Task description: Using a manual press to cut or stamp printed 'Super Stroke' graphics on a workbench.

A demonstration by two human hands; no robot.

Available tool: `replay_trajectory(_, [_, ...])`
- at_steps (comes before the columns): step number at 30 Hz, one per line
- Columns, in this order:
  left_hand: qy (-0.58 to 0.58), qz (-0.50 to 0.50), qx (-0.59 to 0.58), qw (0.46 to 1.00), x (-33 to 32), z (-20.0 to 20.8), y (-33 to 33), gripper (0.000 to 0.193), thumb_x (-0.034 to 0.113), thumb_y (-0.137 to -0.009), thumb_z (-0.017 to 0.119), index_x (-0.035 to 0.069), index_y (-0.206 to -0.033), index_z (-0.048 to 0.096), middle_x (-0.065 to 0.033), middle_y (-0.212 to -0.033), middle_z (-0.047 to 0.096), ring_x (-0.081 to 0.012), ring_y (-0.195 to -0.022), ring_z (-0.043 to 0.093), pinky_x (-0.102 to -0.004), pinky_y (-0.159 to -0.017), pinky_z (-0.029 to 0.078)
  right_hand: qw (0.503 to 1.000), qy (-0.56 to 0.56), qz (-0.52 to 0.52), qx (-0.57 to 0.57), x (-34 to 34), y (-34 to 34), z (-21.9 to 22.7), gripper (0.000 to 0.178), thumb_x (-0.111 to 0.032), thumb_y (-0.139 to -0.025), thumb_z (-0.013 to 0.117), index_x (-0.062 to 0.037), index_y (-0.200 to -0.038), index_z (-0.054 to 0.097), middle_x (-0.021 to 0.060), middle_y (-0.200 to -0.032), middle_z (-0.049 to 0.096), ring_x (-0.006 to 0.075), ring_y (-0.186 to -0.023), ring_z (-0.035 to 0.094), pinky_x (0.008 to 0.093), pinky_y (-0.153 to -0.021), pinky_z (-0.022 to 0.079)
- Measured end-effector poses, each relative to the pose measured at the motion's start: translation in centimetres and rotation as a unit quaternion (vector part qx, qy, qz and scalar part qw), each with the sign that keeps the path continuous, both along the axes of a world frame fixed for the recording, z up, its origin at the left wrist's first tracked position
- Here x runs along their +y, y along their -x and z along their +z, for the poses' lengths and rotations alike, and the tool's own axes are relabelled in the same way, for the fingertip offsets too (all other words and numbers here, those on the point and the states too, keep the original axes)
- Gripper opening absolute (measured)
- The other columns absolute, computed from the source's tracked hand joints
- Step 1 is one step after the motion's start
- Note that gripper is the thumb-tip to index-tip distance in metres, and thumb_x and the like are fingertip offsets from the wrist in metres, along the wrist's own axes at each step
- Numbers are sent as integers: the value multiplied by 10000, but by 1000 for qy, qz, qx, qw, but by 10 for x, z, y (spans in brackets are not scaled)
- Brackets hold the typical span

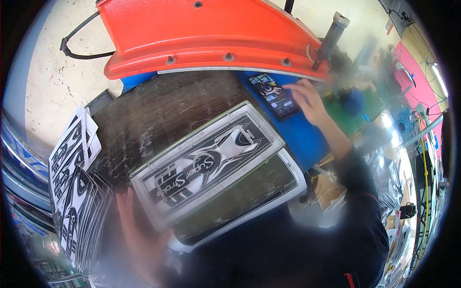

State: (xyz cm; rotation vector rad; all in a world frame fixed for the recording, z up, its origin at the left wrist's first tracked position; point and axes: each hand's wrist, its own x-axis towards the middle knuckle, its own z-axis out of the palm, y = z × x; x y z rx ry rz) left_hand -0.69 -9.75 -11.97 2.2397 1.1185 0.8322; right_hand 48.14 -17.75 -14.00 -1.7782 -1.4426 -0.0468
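My right hand [309,102] is at the far right of the work surface, index finger stretched over the screen of a smartphone [274,97]. The phone lies face up on a blue surface and shows a picture. My left hand [141,237], partly blurred, is at the near left corner of a rectangular frame [222,121]. Its fingers are stretched out and its thumb is apart, by the frame's edge. Inside the frame lies a black, white and grey printed sheet [211,165]. A pale-edged strip [237,199] extends along the frame's near side.
A fanned stack of similar printed sheets [79,201] sits at the left. The frame rests on a scuffed dark board [158,108]. Beyond it spans a red-orange machine arm [206,33] with bolts and an upright dark handle [331,41]. Papers [331,199] lie at the right.
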Motion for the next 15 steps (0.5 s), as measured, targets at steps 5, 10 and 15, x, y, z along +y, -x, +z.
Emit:
replay_trajectory(5, [17, 1, 34, 999, -2, 4, 1, 1215, -51, -489, 732, 49, -1520, 98, -197, -1486, 360, -304, -1374, 345, -401, -1138, 253, 987, -52, 84, -127, -3, 64, 28, 259, -126, -793, 671, -59, -1043, 662, 129, -1000, 596, 305, -933, 558, 382, -818, 450])
replay_trajectory(10, [31, 17, 28, 999, -5, 6, -3, 1188, -71, -506, 723, 45, -1518, 112, -197, -1480, 368, -313, -1366, 356, -399, -1134, 257, 940, -40, 303, -150, 7, 135, 37, 454, -354, -731, 777, -24, -994, 609, 117, -960, 585, 297, -882, 563, 403, -795, 462])
replay_trajectory(15, [5, 0, 32, 999, -3, 7, 1, 1089, -75, -531, 735, 19, -1489, 226, -206, -1492, 341, -321, -1373, 349, -403, -1117, 284, 922, -24, 312, -227, 15, 151, 31, 530, -457, -703, 778, -32, -970, 607, 108, -945, 568, 296, -878, 563, 390, -798, 469])
